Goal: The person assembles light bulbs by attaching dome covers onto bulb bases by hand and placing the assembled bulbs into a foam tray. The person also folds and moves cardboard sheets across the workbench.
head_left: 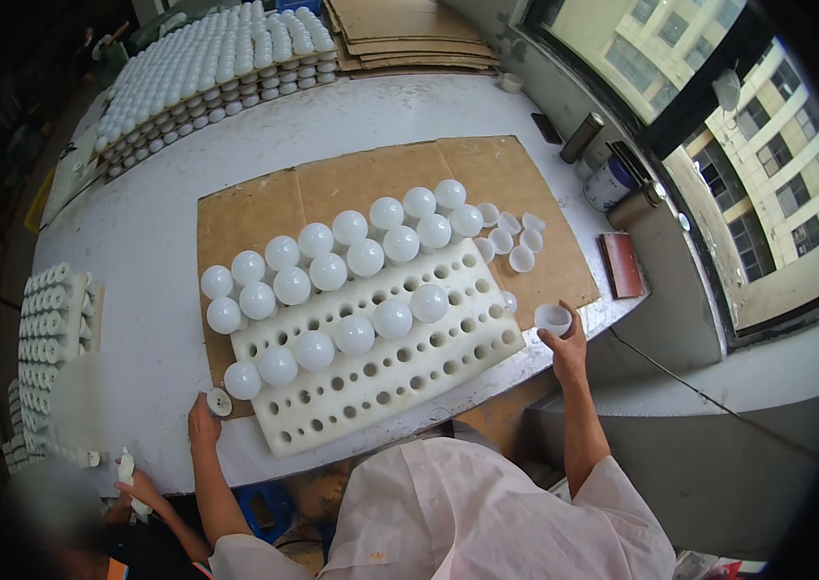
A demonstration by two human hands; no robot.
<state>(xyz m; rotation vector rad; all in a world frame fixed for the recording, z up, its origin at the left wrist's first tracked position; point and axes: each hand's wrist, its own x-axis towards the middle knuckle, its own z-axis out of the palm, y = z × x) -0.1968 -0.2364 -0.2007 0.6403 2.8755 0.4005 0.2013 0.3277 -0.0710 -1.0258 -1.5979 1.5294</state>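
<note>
Beside the foam board's near left corner, my left hand (203, 423) is closed on a white bulb base (220, 402), a round part with a flat face. Off the board's right end, my right hand (569, 346) grips a translucent white bulb cover (552, 320), its open side up. Between them lies a white foam board (371, 389) with rows of holes. A row of several white bulbs (353, 334) stands across its middle, and two more rows of bulbs (328, 272) line its far side. Several loose covers (521, 258) lie beyond the right end.
Brown cardboard (255, 205) lies under the board. Stacked trays of bulbs (211, 68) and cardboard sheets (409, 34) stand at the back. Bottles (581, 137) and a red box (624, 265) line the right edge. At lower left, a co-worker's hands (142, 488) hold a white part.
</note>
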